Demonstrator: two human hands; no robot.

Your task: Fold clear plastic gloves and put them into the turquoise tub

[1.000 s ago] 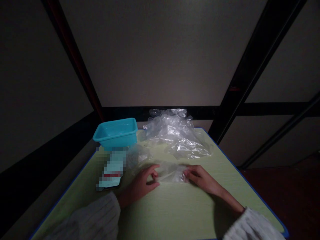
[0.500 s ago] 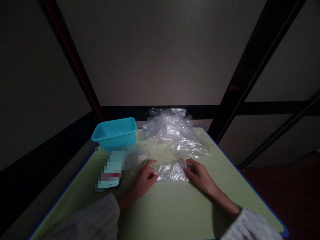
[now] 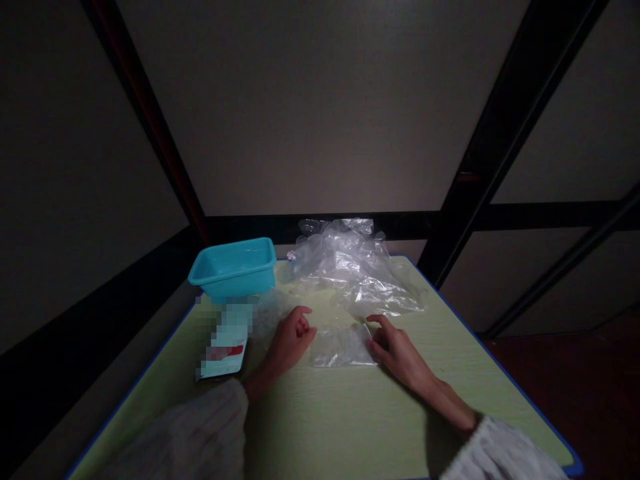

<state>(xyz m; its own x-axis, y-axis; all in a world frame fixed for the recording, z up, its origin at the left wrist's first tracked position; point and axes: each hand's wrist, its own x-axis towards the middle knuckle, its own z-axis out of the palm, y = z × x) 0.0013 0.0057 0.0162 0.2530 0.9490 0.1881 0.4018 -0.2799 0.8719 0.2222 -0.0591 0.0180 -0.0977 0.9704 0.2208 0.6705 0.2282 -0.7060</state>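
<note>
A clear plastic bag (image 3: 343,348), folded flat into a rectangle, lies on the table between my hands. My left hand (image 3: 290,341) is just off the bag's left edge, thumb and index finger apart, the other fingers curled, with nothing in it. At the bag's right edge, my right hand (image 3: 397,348) has its thumb on or very near the plastic, index finger stretched out apart from it. Beyond both hands rises a loose heap of clear plastic bags (image 3: 345,257).
A blue plastic basin (image 3: 240,267) stands at the table's back left. In front of it lies a pale, blurred-out flat object (image 3: 227,340), perhaps a phone. The light green table (image 3: 340,427) has a blue edge and meets a panelled wall (image 3: 320,120).
My left hand has come away from the folded bag's left edge and lifted slightly. The bag now lies flatter, while my right hand has barely moved.
</note>
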